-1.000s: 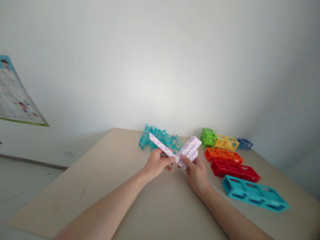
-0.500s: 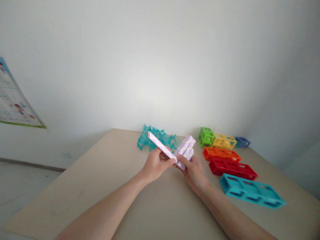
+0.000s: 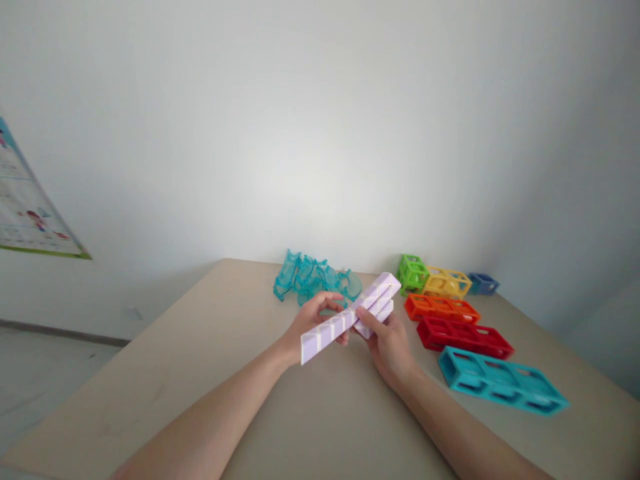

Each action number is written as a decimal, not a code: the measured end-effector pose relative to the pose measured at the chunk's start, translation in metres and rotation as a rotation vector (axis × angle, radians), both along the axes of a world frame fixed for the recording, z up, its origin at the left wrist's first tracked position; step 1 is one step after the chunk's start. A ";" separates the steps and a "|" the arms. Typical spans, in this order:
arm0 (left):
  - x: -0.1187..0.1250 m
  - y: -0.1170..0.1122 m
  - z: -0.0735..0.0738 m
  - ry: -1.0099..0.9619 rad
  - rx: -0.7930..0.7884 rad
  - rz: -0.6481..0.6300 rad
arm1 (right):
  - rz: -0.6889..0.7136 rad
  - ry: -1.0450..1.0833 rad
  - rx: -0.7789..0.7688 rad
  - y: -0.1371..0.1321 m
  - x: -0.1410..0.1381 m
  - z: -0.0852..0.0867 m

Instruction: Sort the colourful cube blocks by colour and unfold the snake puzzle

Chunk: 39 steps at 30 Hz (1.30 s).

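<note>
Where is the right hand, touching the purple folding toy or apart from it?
Touching. The head view shows the right hand gripping the purple folding toy at its doubled end, thumb on top.

Soft, even light, fairly bright; the wall [image 3: 320,153] glows palest at its centre and greys toward the right corner; under the left hand [image 3: 313,323] and right hand [image 3: 389,341] the table [image 3: 150,380] carries only faint, diffuse shadow; the lilac twist bar [image 3: 345,321] looks washed; wide-angle stretch slants the poster [image 3: 27,213] and the table edges; detail is mildly soft.
</note>
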State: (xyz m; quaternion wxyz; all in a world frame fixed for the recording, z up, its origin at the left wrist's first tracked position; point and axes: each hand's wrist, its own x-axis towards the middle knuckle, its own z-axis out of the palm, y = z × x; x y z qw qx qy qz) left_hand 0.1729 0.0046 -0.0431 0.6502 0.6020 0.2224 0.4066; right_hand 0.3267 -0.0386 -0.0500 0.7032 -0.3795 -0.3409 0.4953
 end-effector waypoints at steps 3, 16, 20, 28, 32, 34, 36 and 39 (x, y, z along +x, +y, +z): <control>-0.003 0.003 0.004 0.092 -0.392 -0.265 | 0.045 -0.046 0.027 -0.002 0.002 0.000; 0.001 -0.011 0.013 0.245 -0.327 -0.176 | -0.008 -0.240 -0.002 0.000 0.005 -0.007; -0.001 -0.012 0.011 0.407 0.000 -0.110 | -0.059 -0.228 -0.069 0.002 0.004 -0.011; -0.001 -0.013 0.010 0.457 0.127 -0.014 | 0.020 -0.231 -0.072 0.002 0.003 -0.012; 0.000 -0.007 0.009 0.431 0.028 0.029 | 0.139 -0.257 -0.052 -0.003 0.000 -0.008; 0.000 -0.003 0.008 0.409 0.004 0.127 | 0.235 -0.349 -0.041 -0.007 -0.003 -0.006; -0.002 0.001 0.007 0.393 0.002 0.216 | 0.314 -0.438 -0.030 -0.010 -0.006 -0.003; -0.002 0.003 0.004 0.358 -0.038 0.203 | 0.339 -0.460 -0.014 -0.012 -0.008 -0.001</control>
